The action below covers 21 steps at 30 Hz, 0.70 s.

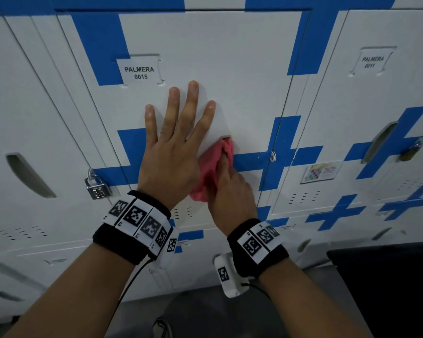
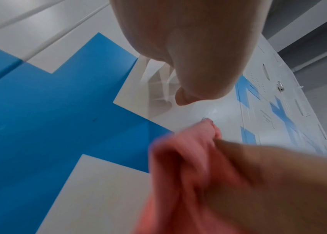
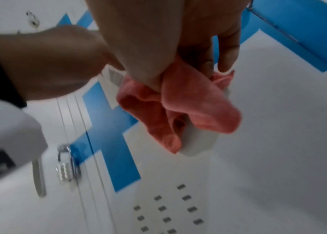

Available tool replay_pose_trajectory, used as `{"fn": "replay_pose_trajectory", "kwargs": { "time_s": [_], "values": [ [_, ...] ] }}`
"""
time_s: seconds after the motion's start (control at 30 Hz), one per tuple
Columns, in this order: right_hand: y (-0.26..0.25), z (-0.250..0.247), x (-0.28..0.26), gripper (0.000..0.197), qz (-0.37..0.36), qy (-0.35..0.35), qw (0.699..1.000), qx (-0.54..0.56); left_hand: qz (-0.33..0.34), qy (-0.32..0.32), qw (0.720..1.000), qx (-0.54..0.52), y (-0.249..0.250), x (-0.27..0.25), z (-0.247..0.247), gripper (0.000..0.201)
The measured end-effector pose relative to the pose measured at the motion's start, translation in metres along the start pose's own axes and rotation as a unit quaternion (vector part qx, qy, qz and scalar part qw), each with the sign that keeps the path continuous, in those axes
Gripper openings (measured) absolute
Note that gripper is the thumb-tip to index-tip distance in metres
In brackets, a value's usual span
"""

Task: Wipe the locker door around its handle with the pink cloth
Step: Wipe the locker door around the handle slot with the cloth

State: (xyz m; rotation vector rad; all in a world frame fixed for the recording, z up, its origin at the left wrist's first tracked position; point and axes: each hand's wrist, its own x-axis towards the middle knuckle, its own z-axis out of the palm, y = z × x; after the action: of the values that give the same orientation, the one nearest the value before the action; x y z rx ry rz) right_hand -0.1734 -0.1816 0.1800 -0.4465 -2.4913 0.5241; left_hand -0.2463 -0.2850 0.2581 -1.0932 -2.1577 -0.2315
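The white locker door (image 1: 230, 69), labelled PALMERA 0015, has blue cross stripes. My left hand (image 1: 174, 132) lies flat on it with fingers spread, covering most of the recessed handle (image 1: 226, 136). My right hand (image 1: 227, 186) grips the bunched pink cloth (image 1: 215, 167) and presses it against the door at the handle's lower end. In the right wrist view the pink cloth (image 3: 178, 107) hangs from my curled fingers (image 3: 226, 52) over the handle (image 3: 196, 142). The left wrist view shows the cloth (image 2: 188, 158) blurred below my palm (image 2: 188, 47).
A combination padlock (image 1: 97, 187) hangs on the neighbouring door to the left. The locker on the right, PALMERA 0011 (image 1: 371, 62), carries a brass padlock (image 1: 412, 152) and a sticker (image 1: 321, 172). Vent slots (image 3: 168, 210) sit below the handle. A dark object (image 1: 388, 289) stands at lower right.
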Motion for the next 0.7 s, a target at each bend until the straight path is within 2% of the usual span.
{"fn": "replay_pose_trajectory", "kwargs": {
  "time_s": [0.07,0.13,0.2,0.3,0.33,0.37,0.47,0.53,0.63,0.7],
  "values": [
    [0.008,0.005,-0.01,0.075,-0.002,-0.04,0.999,-0.006,-0.007,-0.035,0.999,-0.029,0.003,0.0,-0.006,0.086],
    [0.014,0.007,-0.019,0.072,-0.008,-0.062,0.998,0.004,-0.004,-0.03,0.999,-0.026,0.004,0.001,-0.008,0.076],
    [0.017,0.007,-0.019,0.065,-0.024,-0.064,0.998,0.012,-0.001,-0.012,1.0,-0.017,0.002,0.0,-0.005,0.075],
    [0.01,0.002,-0.011,0.063,-0.033,-0.056,0.998,0.022,-0.007,-0.037,0.998,-0.04,0.006,0.001,-0.011,0.102],
    [0.007,-0.001,-0.008,0.062,-0.038,-0.05,0.998,0.024,-0.01,-0.04,0.998,-0.043,0.007,0.001,-0.012,0.104],
    [0.004,-0.004,-0.005,0.057,-0.045,-0.039,0.998,0.026,-0.012,-0.035,0.999,-0.039,0.008,0.001,-0.01,0.1],
    [-0.008,-0.018,0.01,0.029,-0.053,0.002,0.998,0.028,-0.007,0.005,1.0,0.008,0.004,0.0,0.005,0.067],
    [-0.012,-0.028,0.018,0.018,-0.048,0.018,0.999,0.004,-0.004,0.02,0.999,0.042,-0.001,-0.002,0.016,0.064],
    [-0.009,-0.032,0.019,0.019,-0.057,0.025,0.997,-0.053,-0.007,0.032,0.997,0.071,0.0,-0.003,0.022,0.062],
    [-0.005,-0.03,0.014,0.031,-0.057,0.003,0.993,-0.104,-0.011,0.028,0.996,0.079,0.004,-0.009,0.029,0.062]
  ]
}}
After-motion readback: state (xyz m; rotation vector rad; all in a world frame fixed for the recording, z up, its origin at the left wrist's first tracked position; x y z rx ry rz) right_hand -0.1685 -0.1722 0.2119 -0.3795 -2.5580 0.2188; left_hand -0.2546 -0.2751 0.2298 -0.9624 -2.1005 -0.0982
